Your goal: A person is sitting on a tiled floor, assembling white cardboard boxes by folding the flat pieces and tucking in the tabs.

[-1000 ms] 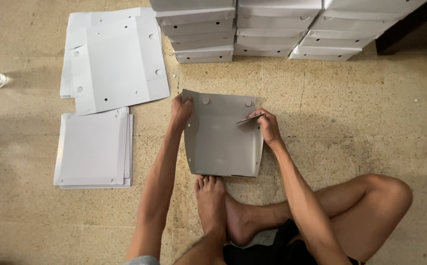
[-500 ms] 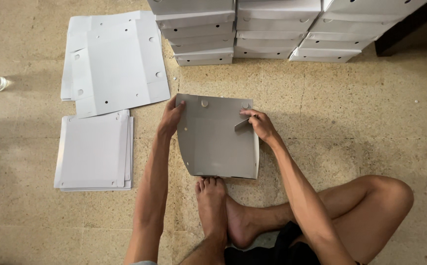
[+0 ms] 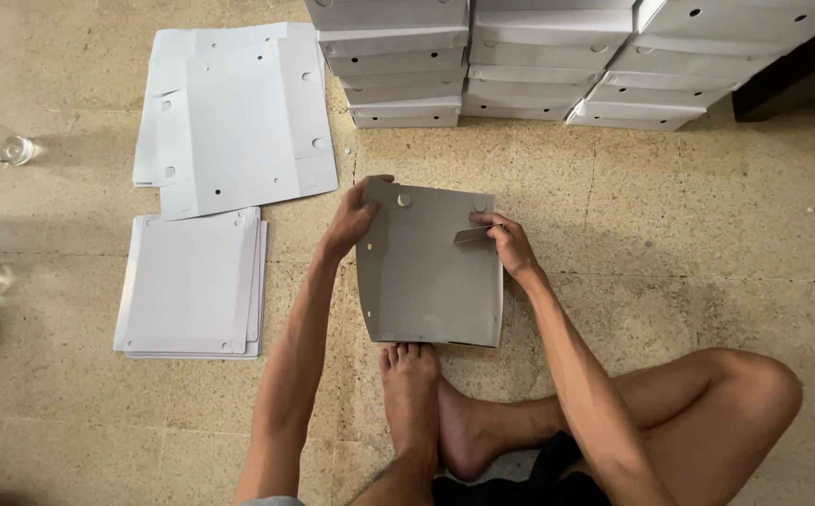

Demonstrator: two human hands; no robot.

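The half-folded grey cardboard box (image 3: pixel 431 272) lies on the floor just in front of the person's feet. The left hand (image 3: pixel 353 220) grips its far left corner, fingers curled over the edge, to steady it, while the right hand (image 3: pixel 510 245) pinches a small flap (image 3: pixel 471 234) at its right wall.

My left hand (image 3: pixel 353 217) curls, fingers bent inward. My right hand (image 3: pixel 510 245) pinches, arm stretched forward
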